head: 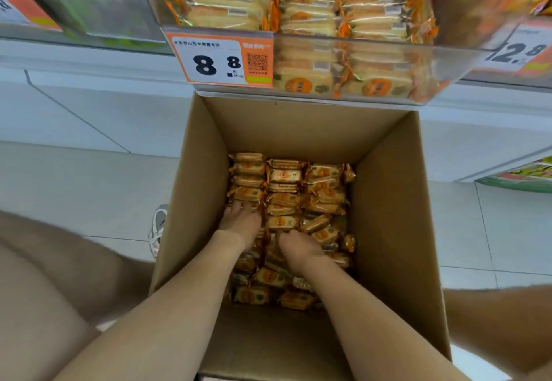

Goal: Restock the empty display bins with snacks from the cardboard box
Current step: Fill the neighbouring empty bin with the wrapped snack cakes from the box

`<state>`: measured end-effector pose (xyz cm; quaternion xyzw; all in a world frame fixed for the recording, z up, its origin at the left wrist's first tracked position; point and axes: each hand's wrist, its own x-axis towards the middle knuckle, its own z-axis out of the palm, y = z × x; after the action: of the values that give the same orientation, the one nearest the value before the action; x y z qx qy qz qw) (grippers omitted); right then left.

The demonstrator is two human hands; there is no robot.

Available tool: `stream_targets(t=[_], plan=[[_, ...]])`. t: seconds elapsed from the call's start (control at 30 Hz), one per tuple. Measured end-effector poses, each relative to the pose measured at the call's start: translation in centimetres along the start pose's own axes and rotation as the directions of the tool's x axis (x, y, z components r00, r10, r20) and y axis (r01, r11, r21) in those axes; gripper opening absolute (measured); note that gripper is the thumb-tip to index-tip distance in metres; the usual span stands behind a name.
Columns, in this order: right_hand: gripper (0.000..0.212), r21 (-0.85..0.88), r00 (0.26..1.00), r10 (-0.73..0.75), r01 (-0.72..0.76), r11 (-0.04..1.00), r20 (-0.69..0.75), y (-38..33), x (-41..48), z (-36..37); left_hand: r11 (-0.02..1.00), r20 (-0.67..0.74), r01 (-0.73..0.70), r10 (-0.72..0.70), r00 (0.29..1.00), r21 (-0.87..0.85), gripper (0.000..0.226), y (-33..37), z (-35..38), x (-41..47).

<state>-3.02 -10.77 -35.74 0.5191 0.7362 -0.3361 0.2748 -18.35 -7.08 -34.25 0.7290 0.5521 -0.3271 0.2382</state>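
Price tag: an orange-edged price tag is fixed to the front of the display bin. "8" and a smaller "8" are printed in black, "500g" is read beneath, and a QR code is set at the right. The line of characters along the top is too blurred to be read.
Other tags: "12.8" is read on a second tag at the right edge. A third tag at the left is cut off and cannot be read.
Wrapper print: a round orange mark is seen on each wrapper; its writing is too small to be read.
Task items: the snack packets are packed across the bottom of the open cardboard box, which stands on the tiled floor directly below the bin.
Bin contents: like stacked packets are seen in rows behind the clear wall.
Left hand grip: the left hand is laid on the packets with fingers stretched forward; nothing is grasped.
Right hand grip: the right hand is bent down among the packets. Whether a packet is held cannot be told.
Surroundings: a white shoe is seen just beside the box's left wall, and a neighbouring bin at upper left.
Edges and room: bare cardboard walls rise well above the packets, and the far rim is overhung by the bin's front edge.
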Motion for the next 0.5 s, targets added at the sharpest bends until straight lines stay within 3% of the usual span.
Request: stream_targets(t=[0.13, 0.2, 0.27, 0.33, 0.43, 0.5], plan=[[0.043, 0.270, 0.995, 0.056, -0.078, 0.960, 0.087, 1.4, -1.0, 0.1, 0.987, 0.025, -0.048, 0.053, 0.998, -0.151, 0.049, -0.2, 0.0, -0.7], [0.031, 0.426, 0.995, 0.093, -0.104, 0.899, 0.046, 2.2, -1.7, -0.6, 0.963, -0.017, -0.071, 0.069, 0.997, -0.262, 0.045, -0.5, 0.0, -1.1], [0.016, 0.553, 0.987, 0.155, -0.101, 0.827, -0.050, 3.0, -3.0, -2.1, 0.921, -0.129, -0.103, 0.058, 0.990, -0.375, 0.034, -0.9, -0.4, -1.7], [0.016, 0.620, 0.951, 0.250, -0.086, 0.780, -0.183, 3.6, -4.7, -3.7, 0.846, -0.260, -0.144, 0.007, 0.966, -0.513, 0.037, -0.9, -1.7, -2.6], [0.022, 0.644, 0.822, 0.357, 0.016, 0.765, -0.444, 3.3, -7.1, -5.5, 0.748, -0.460, -0.250, -0.082, 0.884, -0.615, 0.041, -0.8, -4.5, -4.2], [0.021, 0.619, 0.741, 0.299, 0.194, 0.761, -0.601, 2.5, -8.7, -6.7, 0.702, -0.546, -0.351, -0.064, 0.835, -0.620, 0.057, -0.8, -6.6, -5.5]])
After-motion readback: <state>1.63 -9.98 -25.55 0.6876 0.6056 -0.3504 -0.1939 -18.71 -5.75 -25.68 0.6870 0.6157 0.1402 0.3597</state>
